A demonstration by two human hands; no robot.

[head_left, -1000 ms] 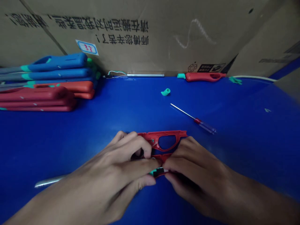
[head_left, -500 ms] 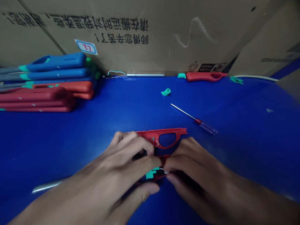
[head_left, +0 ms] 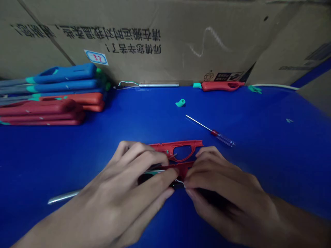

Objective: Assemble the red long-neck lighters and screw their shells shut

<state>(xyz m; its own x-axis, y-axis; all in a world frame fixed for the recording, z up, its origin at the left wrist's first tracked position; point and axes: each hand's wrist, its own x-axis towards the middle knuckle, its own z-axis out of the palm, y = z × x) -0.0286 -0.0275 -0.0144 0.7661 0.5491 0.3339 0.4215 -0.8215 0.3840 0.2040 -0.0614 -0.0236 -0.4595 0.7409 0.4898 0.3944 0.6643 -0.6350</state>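
Observation:
An open red plastic housing of a utility lighter (head_left: 181, 148) lies between my hands, its looped grip opening facing away from me. My left hand (head_left: 129, 182) holds its nearer side from the left, with the fingers curled over the red edge. My right hand (head_left: 222, 182) grips it from the right, and the fingertips of both hands nearly meet. A thin white wire and a dark part (head_left: 177, 185) show between them. The hands hide most of the nearer part of the housing.
A small screwdriver (head_left: 214, 132) and a teal plastic piece (head_left: 180, 102) lie beyond the hands on the blue tabletop (head_left: 258, 165). Stacked blue and red housings (head_left: 43, 106) stand at the back left. A metal rod (head_left: 63, 197) sticks out under my left wrist. Cardboard (head_left: 129, 41) forms the back wall.
The teal part between my hands is now hidden, and a white wire shows there. My hands have moved closer over the housing, and the view has shifted slightly.

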